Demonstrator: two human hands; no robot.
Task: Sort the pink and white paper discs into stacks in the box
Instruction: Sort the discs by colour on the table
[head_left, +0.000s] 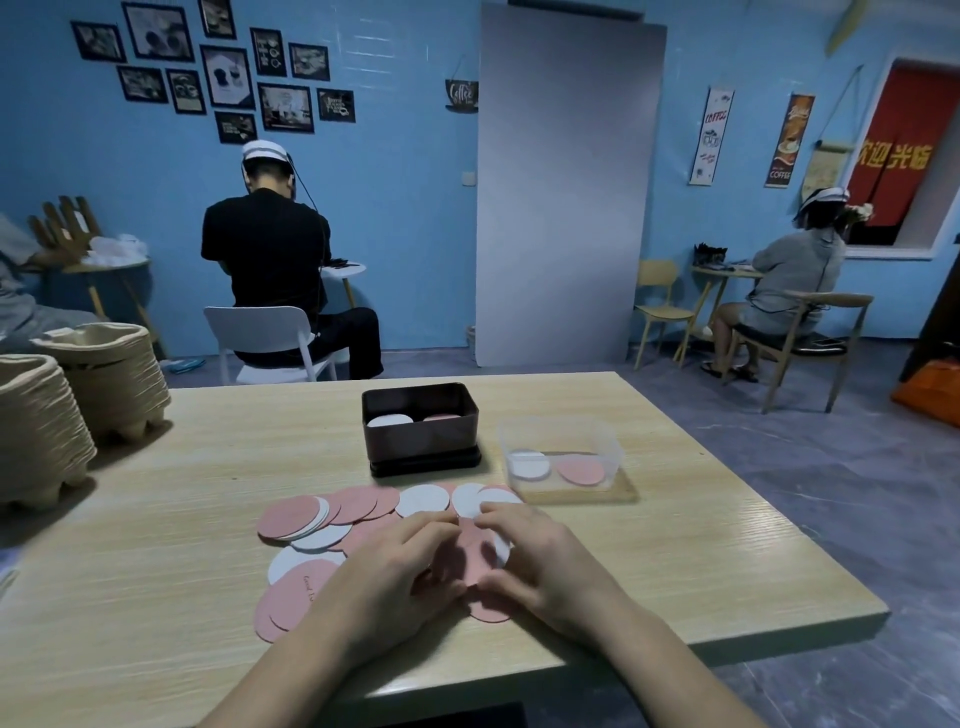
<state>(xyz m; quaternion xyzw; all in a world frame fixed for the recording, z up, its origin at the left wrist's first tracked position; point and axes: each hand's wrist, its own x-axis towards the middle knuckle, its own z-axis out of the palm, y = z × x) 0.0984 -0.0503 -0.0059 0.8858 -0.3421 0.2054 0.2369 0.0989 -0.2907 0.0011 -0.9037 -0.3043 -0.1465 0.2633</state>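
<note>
Pink and white paper discs (332, 519) lie spread in a loose heap on the wooden table (156, 519) in front of me. My left hand (389, 577) and my right hand (540, 561) both hold a small stack of pink discs (470, 558) between them, with a white disc at its right side. A dark metal box (421, 441) stands behind the heap, a white stack at its left and a pink stack at its right. To the right, a clear plastic box (563, 457) holds a white stack and a pink stack.
Two stacks of pulp cup trays (78, 395) stand at the table's left edge. The clear box sits on a wooden board (582, 493). Two people sit at small tables by the blue wall. The table's right edge drops off near my right hand.
</note>
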